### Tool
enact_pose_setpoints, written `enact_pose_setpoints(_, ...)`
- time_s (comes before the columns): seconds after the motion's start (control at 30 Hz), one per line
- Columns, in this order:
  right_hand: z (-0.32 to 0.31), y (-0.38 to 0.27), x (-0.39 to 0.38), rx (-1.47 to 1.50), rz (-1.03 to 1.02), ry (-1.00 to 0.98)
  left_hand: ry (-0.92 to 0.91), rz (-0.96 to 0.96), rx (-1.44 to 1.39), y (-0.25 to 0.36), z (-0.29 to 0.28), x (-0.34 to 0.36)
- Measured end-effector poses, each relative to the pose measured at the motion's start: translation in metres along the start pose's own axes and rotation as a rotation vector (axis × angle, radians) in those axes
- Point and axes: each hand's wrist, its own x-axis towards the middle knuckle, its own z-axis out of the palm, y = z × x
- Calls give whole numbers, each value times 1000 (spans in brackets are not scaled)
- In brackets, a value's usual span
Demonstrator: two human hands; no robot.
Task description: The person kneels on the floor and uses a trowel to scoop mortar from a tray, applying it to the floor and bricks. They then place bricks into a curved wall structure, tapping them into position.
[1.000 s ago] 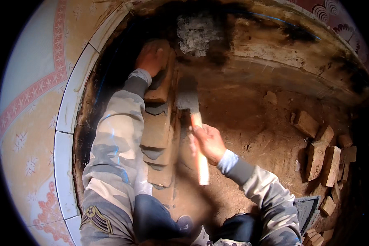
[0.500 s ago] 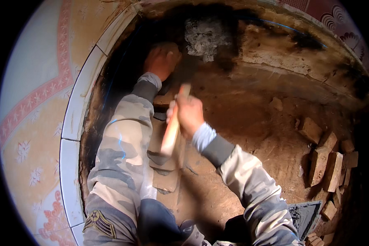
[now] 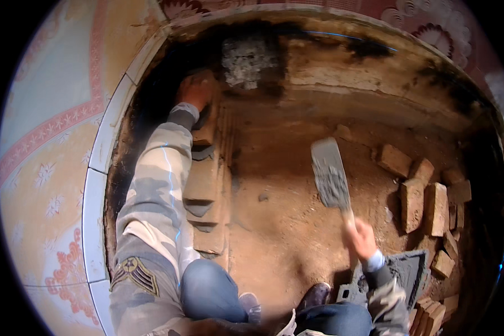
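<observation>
My left hand point(image 3: 196, 89) grips the top brick point(image 3: 204, 131) at the far end of a low course of stepped bricks point(image 3: 204, 182) along the left wall, with grey mortar showing between them; its fingertips are in shadow. My right hand point(image 3: 359, 239), lower right, is closed on the wooden handle of a flat trowel point(image 3: 329, 168), whose blade is smeared with wet grey mortar and held out over the dirt floor. Just below that hand lies a dark tray of mortar point(image 3: 407, 274), partly hidden by my sleeve.
A curved pit wall point(image 3: 341, 75) with soot marks and a rough grey patch point(image 3: 246, 61) rings the space. White edging tiles point(image 3: 98, 213) border patterned floor tiles point(image 3: 56, 168) at left. Loose bricks point(image 3: 412, 204) are scattered at right. My knees and shoes are at the bottom.
My right hand has swung with the trowel from over the brick course to the lower right, above the tray, bringing the mortar-covered blade into clear view. My left hand stays at the far bricks.
</observation>
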Motion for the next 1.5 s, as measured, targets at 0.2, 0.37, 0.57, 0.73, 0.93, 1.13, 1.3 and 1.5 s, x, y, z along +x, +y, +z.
enact_pose_setpoints(0.2,-61,122,-250,-98,312,765,132,181,22,102,-23,-52)
enact_pose_setpoints(0.37,-105,183,-391,-815,500,1013,-258,422,-1161,270,-65,-224)
enact_pose_setpoints(0.57,-102,201,-419,-1128,874,737,-588,815,-1174,417,-104,-335)
enact_pose_setpoints(0.73,-57,212,-415,-1087,662,797,-621,885,-1022,429,-92,-335)
enact_pose_setpoints(0.93,-31,223,-383,-828,637,613,-674,774,-896,456,-30,-279)
enact_pose_setpoints(1.13,-52,264,-317,-530,553,640,-847,440,-1221,610,-26,-197)
enact_pose_setpoints(1.3,-63,270,-330,-188,589,548,-1230,-172,-1711,714,-65,-167)
enact_pose_setpoints(1.5,-67,234,-355,469,694,560,-1252,-361,-2095,791,-58,-166)
